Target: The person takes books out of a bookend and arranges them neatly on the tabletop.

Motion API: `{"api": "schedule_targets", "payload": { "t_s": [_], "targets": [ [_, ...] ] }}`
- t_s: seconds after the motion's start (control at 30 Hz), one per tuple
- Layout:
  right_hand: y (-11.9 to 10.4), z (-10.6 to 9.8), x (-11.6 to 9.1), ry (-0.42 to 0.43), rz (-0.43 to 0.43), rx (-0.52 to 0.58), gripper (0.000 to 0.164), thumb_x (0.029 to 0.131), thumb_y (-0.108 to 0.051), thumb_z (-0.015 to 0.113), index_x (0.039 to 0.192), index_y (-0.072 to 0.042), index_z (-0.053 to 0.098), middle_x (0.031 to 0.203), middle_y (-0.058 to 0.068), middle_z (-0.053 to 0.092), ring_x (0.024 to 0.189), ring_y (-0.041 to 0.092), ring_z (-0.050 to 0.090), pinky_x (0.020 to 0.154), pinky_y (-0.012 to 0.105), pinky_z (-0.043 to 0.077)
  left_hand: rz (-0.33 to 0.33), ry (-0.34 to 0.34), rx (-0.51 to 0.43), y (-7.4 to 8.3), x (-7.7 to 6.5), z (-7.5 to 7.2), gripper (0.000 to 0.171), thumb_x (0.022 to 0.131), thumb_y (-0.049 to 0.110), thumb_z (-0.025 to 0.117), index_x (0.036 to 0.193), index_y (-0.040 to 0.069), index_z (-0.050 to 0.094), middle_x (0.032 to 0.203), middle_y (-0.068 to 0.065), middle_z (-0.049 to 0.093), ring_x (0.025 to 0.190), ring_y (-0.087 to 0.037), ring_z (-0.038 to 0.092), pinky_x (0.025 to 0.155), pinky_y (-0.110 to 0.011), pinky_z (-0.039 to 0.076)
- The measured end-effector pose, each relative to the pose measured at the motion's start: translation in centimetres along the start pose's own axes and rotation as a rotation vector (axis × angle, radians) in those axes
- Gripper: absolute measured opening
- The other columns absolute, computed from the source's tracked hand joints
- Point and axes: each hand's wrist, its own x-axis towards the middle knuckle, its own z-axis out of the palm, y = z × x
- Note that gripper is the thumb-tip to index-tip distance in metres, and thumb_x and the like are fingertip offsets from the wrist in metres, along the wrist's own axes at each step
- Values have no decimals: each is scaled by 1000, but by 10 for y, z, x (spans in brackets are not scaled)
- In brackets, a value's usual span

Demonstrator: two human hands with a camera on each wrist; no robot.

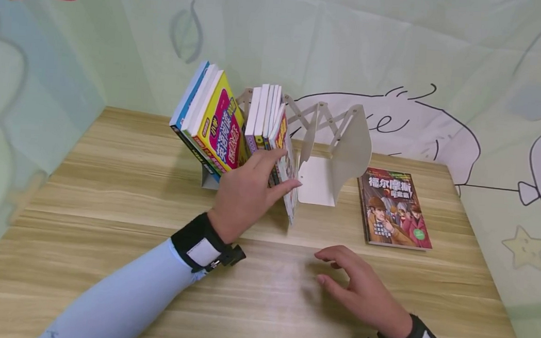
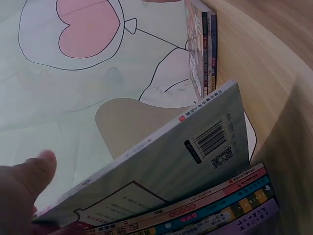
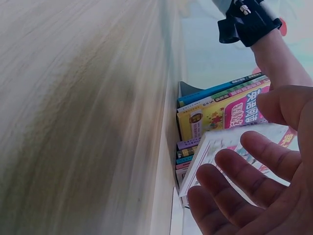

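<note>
Surface (image 1: 263, 292): wood-look, carries everything. Rack (image 1: 357, 143): folding metal, toward the back, bare section at its R end. Thick bks (image 1: 221, 130): at rack's L end, leaning L. Stack (image 1: 394, 207): several bks lying flat just R of rack, detective cover on top. Slim bks (image 1: 261, 111): spines out, mid-rack. Thin bk (image 2: 171, 152): at R end of that row, angled away from it, near edge sticking out past the others. L hand (image 1: 245, 198) pinches it, thumb vs. fingers; R hand (image 1: 365, 293) hovers over surface, fingers loosely spread, nothing held.

Step, prob.: seating thin bk in the row. Next move calls for squaring it up vs. neighbours & pushing it back, w/o tipping them; stack prob. after.
</note>
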Motion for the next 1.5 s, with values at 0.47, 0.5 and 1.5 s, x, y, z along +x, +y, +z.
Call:
{"api": "schedule_targets", "payload": {
  "t_s": [0.47,0.5,1.5],
  "targets": [
    [1,-1,1,-12,41,-6,33,96,-22,69,127,-15,63,122,-3,66,110,18,64,89,33,56,-131,99,-282,-10,-8,-1,34,95,6,63,130,4,61,117,-14,64,87,-19,60,68,-29,58],
    [2,-1,1,-12,43,-8,33,96,-22,69,127,-15,63,122,-3,66,111,18,64,89,33,56,-132,98,-297,-10,-9,-2,34,96,7,63,130,4,61,118,-14,63,88,-19,59,69,-29,58],
    [8,-2,0,-6,79,13,32,96,-21,69,126,-12,63,121,-2,66,110,18,64,93,35,56,-49,153,-466,3,-24,-34,37,94,3,66,131,3,60,113,-14,63,84,-17,56,63,-26,56]
  ]
}}
